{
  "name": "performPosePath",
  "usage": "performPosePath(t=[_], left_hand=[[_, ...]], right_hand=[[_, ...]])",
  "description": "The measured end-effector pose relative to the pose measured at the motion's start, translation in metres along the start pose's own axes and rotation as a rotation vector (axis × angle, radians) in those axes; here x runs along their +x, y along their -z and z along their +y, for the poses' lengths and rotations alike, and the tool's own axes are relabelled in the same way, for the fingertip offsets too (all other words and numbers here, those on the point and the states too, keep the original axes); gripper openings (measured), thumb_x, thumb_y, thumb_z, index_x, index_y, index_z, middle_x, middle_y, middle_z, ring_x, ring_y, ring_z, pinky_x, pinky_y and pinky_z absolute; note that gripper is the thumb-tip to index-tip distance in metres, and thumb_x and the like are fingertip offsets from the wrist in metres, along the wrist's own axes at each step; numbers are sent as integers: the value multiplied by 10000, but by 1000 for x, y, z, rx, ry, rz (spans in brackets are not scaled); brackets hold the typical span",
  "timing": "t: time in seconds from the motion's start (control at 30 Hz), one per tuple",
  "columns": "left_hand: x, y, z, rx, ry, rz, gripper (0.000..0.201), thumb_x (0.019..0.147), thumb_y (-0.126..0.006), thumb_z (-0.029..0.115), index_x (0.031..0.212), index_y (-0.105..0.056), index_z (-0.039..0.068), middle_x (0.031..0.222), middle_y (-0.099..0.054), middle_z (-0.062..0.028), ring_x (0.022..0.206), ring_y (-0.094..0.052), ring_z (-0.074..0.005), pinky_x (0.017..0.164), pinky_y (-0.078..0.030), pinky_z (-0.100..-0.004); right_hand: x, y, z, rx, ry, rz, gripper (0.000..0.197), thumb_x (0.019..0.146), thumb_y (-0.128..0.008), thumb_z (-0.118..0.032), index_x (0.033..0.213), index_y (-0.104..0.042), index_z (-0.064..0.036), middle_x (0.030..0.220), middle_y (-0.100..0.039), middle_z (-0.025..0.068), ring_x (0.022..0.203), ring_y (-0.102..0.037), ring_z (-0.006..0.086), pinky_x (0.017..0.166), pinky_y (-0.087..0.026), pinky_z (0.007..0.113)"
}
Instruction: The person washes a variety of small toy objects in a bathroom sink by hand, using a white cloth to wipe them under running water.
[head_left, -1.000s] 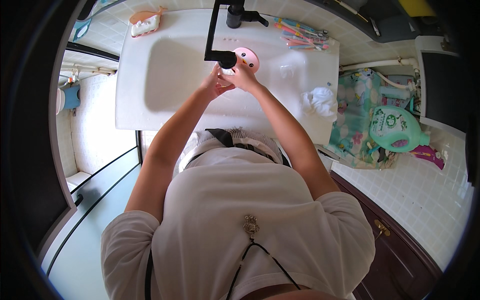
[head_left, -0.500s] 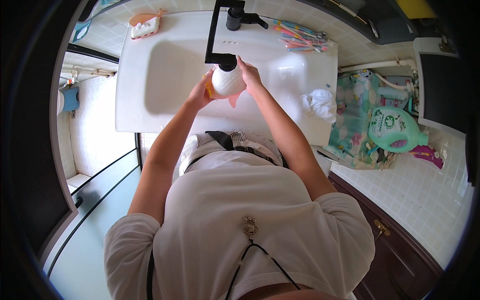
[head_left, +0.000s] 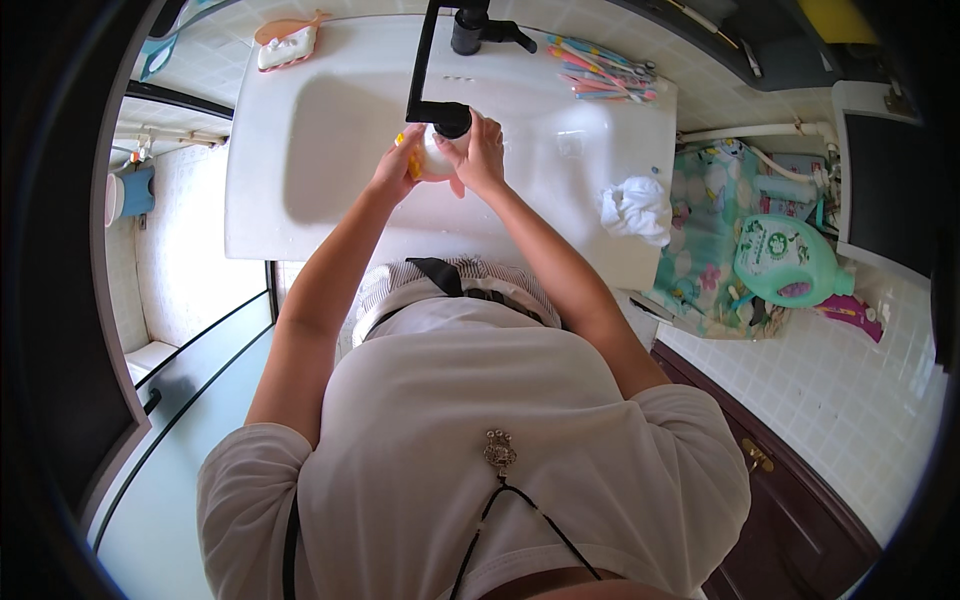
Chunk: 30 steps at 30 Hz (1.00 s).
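Under the spout of the black faucet (head_left: 440, 112), both my hands hold a rounded white object (head_left: 436, 164) with yellow and pink parts. Its kind cannot be made out, as my fingers and the spout cover much of it. My left hand (head_left: 397, 166) grips its left side, beside the yellow part. Wrapped over the right side is my right hand (head_left: 482, 152), with the thumb lying across the front. The object is held above the white sink (head_left: 330, 160); a small pink piece hangs below it.
A soap bar in a pink dish (head_left: 288, 48) sits at the back left rim. Several toothbrushes (head_left: 605, 72) lie at the back right. A crumpled white cloth (head_left: 636, 210) rests on the right ledge. Farther right is a green detergent jug (head_left: 788, 260).
My right hand has shifted down and inward over the white object, its thumb now across the front. The object's textured face is more covered than before.
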<state>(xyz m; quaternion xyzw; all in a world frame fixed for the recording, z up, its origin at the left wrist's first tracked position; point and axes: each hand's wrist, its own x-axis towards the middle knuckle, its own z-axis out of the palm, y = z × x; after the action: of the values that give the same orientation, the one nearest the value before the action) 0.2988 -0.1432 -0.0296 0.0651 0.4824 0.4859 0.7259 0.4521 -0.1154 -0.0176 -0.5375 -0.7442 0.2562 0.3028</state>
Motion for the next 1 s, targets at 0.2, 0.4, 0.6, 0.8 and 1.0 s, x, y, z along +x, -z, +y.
performPosePath(t=[0.2, 0.4, 0.6, 0.8, 1.0], left_hand=[[-3, -3, -1, 54, -2, 18, 496, 863, -544, 430, 1199, -414, 88, 1124, -517, -77, 1051, -530, -214, 896, -451, -386], [-8, -15, 7, 156, 29, -26, 455, 897, -496, 403, 1196, -419, 70, 1119, -518, -70, 1035, -540, -195, 889, -458, -352], [-18, -6, 12, 136, 92, -190, 379, 915, -499, 313, 1185, -422, 60, 1087, -519, -57, 1006, -543, -175, 842, -480, -329], [-14, -16, 3, 68, 44, -244, 345, 915, -505, 252, 1206, -413, 90, 1082, -522, -41, 989, -546, -159, 873, -462, -324], [-5, 21, -14, 287, -94, -256, 295, 889, -550, 200, 1152, -481, 88, 998, -562, -16, 968, -544, -136, 829, -449, -289]], right_hand=[[8, -6, 12, 241, -120, 153, 295, 879, -526, -283, 1100, -489, -91, 1031, -518, 159, 978, -485, 333, 830, -406, 416], [11, -9, 32, 500, -324, 234, 328, 884, -532, -312, 1081, -488, -53, 971, -528, 123, 926, -515, 265, 791, -420, 373], [18, 9, 16, 924, -772, 122, 196, 845, -604, -189, 982, -559, -57, 823, -509, 4, 764, -478, 103, 723, -399, 242], [21, 8, 46, 1194, -754, 173, 260, 815, -635, -143, 1037, -547, -42, 900, -546, 25, 853, -512, 134, 789, -410, 266], [8, 8, 17, 728, -661, -112, 792, 647, -760, -396, 1235, -379, -27, 1166, -458, 153, 1080, -473, 258, 937, -387, 360]])
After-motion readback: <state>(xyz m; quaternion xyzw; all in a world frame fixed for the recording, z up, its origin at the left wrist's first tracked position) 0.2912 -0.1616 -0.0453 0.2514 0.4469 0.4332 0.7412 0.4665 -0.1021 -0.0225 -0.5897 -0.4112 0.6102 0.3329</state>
